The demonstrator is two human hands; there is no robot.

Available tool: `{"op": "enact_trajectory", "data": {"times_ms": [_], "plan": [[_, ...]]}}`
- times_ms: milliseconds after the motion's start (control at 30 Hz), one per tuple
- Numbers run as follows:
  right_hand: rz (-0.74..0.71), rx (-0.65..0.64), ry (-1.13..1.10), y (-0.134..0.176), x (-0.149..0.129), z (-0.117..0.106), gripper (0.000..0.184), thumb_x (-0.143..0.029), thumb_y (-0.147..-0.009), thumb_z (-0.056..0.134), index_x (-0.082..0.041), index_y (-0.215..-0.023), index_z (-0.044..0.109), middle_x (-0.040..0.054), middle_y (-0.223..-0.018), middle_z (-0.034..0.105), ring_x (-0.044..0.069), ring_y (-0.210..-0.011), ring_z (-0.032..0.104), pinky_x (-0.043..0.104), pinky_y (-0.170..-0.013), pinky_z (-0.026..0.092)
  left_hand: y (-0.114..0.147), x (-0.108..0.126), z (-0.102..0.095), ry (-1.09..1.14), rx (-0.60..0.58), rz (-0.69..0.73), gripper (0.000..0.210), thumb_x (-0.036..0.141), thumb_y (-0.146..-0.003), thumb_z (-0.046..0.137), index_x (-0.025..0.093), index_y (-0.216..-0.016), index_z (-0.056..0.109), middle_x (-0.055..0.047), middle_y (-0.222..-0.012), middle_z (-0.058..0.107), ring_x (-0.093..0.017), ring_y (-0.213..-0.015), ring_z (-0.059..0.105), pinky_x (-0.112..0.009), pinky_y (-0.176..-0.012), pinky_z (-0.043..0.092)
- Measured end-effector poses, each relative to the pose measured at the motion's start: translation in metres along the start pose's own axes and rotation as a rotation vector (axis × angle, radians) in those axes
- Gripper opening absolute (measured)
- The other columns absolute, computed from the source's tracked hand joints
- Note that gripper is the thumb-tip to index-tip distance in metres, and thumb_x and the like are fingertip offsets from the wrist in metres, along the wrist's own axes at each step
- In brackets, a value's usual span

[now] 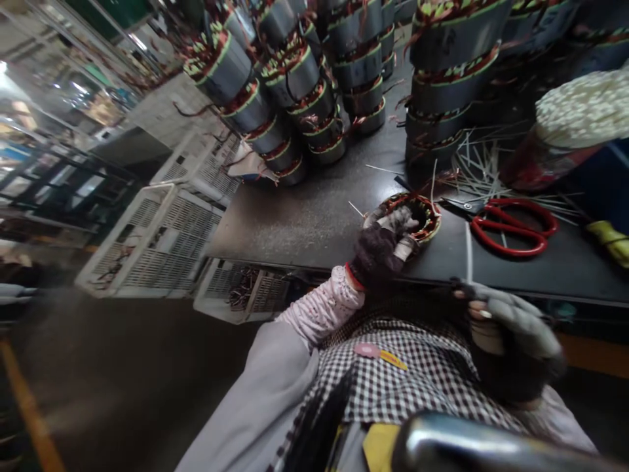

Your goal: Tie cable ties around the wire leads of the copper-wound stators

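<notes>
A small motor stator [433, 226] with copper windings lies near the table's front edge. My left hand [381, 248], in a dark glove with worn grey fingertips, is curled over its near left rim. White cable ties stick out of the ring, one of them an upright tie [434, 183] on its far right side. Close to my body, below the table edge, my right hand [514, 331] is closed in a pinch on a white cable tie [468, 252] that points up over the table. Red-handled scissors [521, 229] lie just right of the stator.
Tall stacks of grey stators [361, 72] stand along the back of the table [295, 223]. Loose cable ties [484, 164] are heaped beside a red container [535, 160] at the right, near a yellow handle [609, 242]. White plastic crates [167, 229] stand left, below table height.
</notes>
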State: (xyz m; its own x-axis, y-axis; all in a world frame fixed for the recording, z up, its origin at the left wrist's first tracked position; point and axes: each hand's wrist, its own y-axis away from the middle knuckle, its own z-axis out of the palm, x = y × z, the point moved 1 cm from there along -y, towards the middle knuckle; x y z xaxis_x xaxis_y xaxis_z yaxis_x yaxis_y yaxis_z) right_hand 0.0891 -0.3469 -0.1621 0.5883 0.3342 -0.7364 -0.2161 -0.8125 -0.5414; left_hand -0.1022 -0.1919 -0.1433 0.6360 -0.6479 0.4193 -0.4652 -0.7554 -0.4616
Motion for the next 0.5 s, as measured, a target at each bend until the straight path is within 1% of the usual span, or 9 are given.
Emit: {"op": "enact_trajectory", "data": {"times_ms": [67, 167, 200, 267, 333, 367, 500], "plan": [[-0.078, -0.017, -0.035, -0.005, 0.004, 0.003, 0.046, -0.019, -0.092, 0.072, -0.053, -0.123, 0.074, -0.0017, -0.101, 0.088, 0.034, -0.084, 0.086, 0.053, -0.065, 0.076, 0.003, -0.003, 0.001, -0.023, 0.023, -0.001, 0.032, 0.025, -0.11, 0.062, 0.021, -0.139, 0.076, -0.012, -0.139, 0.081, -0.03, -0.143, 0.071, -0.063, -0.138, 0.045], [-0.192, -0.086, -0.027, -0.015, 0.003, 0.006, 0.034, -0.018, -0.094, 0.07, -0.044, -0.115, 0.076, -0.0005, -0.093, 0.088, 0.03, -0.074, 0.085, 0.043, -0.06, 0.075, 0.004, -0.004, 0.004, -0.055, 0.065, -0.041, 0.027, 0.028, -0.111, 0.061, 0.019, -0.129, 0.079, -0.013, -0.137, 0.081, -0.032, -0.145, 0.069, -0.064, -0.135, 0.047], [-0.206, -0.105, -0.016, -0.018, 0.001, 0.007, 0.03, -0.019, -0.095, 0.069, -0.042, -0.114, 0.075, 0.0002, -0.092, 0.087, 0.03, -0.073, 0.085, 0.042, -0.059, 0.074, 0.004, -0.004, 0.005, -0.064, 0.079, -0.06, 0.027, 0.03, -0.111, 0.063, 0.018, -0.128, 0.079, -0.014, -0.135, 0.081, -0.033, -0.145, 0.069, -0.063, -0.134, 0.048], [-0.215, -0.125, 0.011, -0.021, -0.004, 0.006, 0.025, -0.02, -0.097, 0.069, -0.039, -0.112, 0.075, 0.0012, -0.091, 0.087, 0.029, -0.07, 0.084, 0.04, -0.059, 0.074, 0.002, -0.002, 0.007, -0.082, 0.093, -0.098, 0.034, 0.034, -0.111, 0.065, 0.015, -0.137, 0.074, -0.017, -0.134, 0.081, -0.032, -0.144, 0.069, -0.058, -0.132, 0.052], [-0.202, -0.115, 0.033, -0.019, -0.007, 0.004, 0.025, -0.019, -0.097, 0.07, -0.038, -0.113, 0.075, 0.0019, -0.092, 0.087, 0.029, -0.071, 0.084, 0.04, -0.061, 0.075, 0.0, -0.001, 0.007, -0.093, 0.099, -0.119, 0.043, 0.037, -0.112, 0.063, 0.013, -0.148, 0.067, -0.018, -0.134, 0.081, -0.031, -0.143, 0.071, -0.054, -0.13, 0.055], [-0.201, -0.097, 0.031, -0.018, -0.008, 0.003, 0.027, -0.018, -0.096, 0.07, -0.039, -0.113, 0.076, 0.002, -0.092, 0.087, 0.029, -0.073, 0.085, 0.04, -0.061, 0.075, -0.001, 0.0, 0.007, -0.094, 0.105, -0.119, 0.045, 0.037, -0.112, 0.062, 0.012, -0.149, 0.065, -0.018, -0.133, 0.081, -0.03, -0.142, 0.071, -0.053, -0.129, 0.055], [-0.193, 0.007, -0.026, -0.011, -0.004, 0.003, 0.039, -0.013, -0.093, 0.072, -0.042, -0.117, 0.078, 0.0008, -0.098, 0.088, 0.028, -0.079, 0.086, 0.041, -0.064, 0.076, 0.0, 0.0, 0.007, -0.084, 0.157, -0.07, 0.041, 0.039, -0.112, 0.061, 0.009, -0.14, 0.07, -0.019, -0.127, 0.084, -0.032, -0.142, 0.072, -0.055, -0.129, 0.055]]}}
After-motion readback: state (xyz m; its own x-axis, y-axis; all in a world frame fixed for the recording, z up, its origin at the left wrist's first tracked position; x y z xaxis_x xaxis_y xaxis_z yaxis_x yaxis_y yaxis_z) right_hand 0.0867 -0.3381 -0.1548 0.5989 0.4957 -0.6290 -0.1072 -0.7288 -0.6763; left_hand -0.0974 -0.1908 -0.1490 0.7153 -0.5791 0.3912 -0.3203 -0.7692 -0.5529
